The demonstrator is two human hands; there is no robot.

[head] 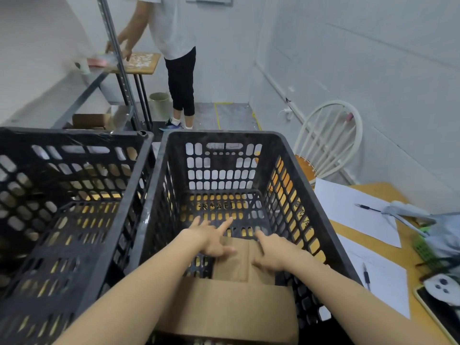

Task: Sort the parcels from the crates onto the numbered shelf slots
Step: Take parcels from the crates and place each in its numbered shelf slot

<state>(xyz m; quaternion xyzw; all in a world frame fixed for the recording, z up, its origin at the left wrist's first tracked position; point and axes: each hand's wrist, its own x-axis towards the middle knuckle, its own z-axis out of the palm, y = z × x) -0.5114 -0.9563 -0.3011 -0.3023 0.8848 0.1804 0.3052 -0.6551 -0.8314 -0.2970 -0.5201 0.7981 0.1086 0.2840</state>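
At two o'clock, a white spindle-back chair. From three to four, paper sheets with pens on the yellow bench. At twelve, a person beside a small wooden table and pale waste bin.

The right crate is open above; its far floor lies bare, while cardboard boxes fill the near half.

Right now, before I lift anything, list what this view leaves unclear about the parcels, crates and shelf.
All head view:
- Labels on small parcel and large parcel: only plain faces show.
- Whether right hand grips the small parcel: its underside is hidden, and it is blurred.
- Slot numbers: shelf frame shows bare metal, the rest lies beyond the top edge.
- Left crate floor: near part cut by the bottom edge, blurred.
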